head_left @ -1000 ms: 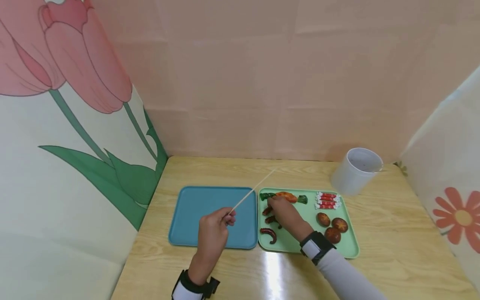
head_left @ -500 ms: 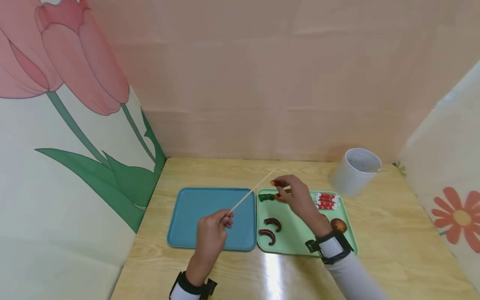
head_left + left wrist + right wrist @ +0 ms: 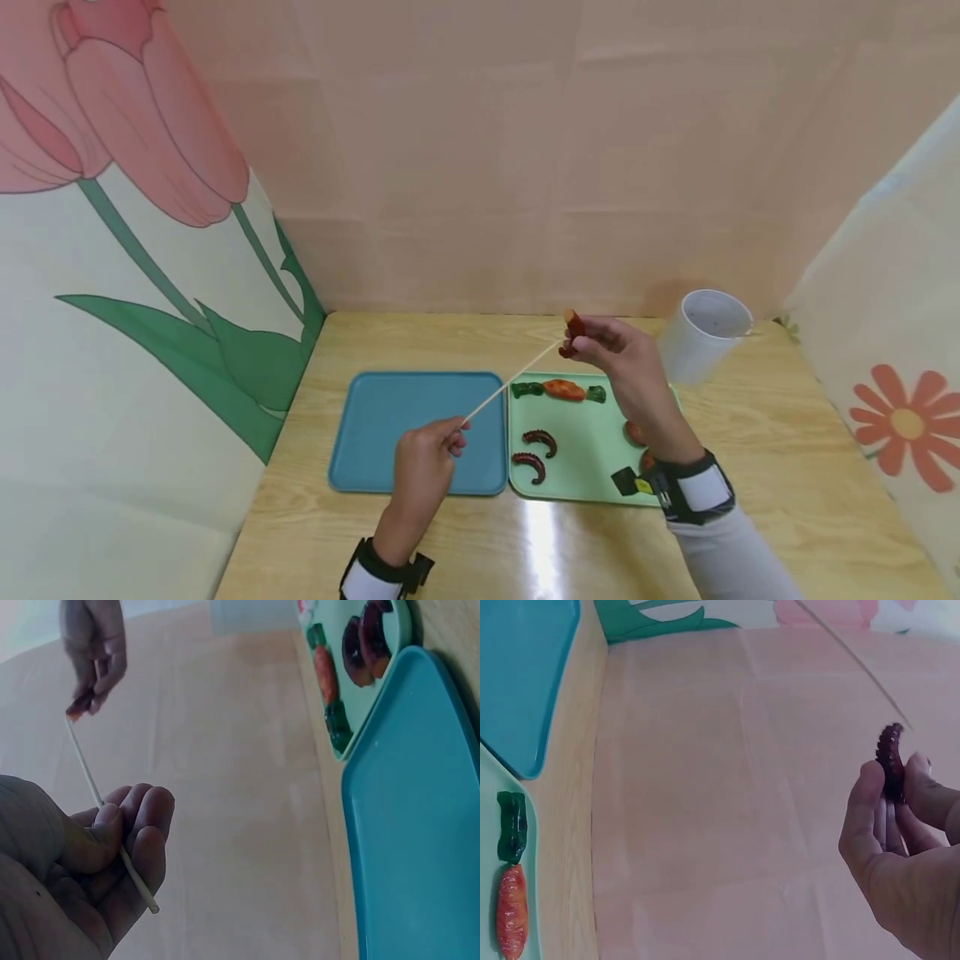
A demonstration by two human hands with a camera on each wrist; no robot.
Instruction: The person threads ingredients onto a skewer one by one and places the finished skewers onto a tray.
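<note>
1. The blue tray [image 3: 390, 433] lies just left of the green tray [image 3: 592, 467], edges touching.
2. In the green tray, two tentacle pieces [image 3: 536, 454] lie near its left edge.
3. The cup [image 3: 705, 333] stands behind the green tray's right corner.
4. The skewer [image 3: 510, 385] slants above the trays' shared edge.

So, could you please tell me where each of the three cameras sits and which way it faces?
Head: on the head, looking forward and down at the table; both hands show.
Left wrist: behind the left hand, looking along the skewer it pinches.
Right wrist: behind the right hand, looking up at the tentacle it pinches.
All three show skewer, tentacle and green tray.
</note>
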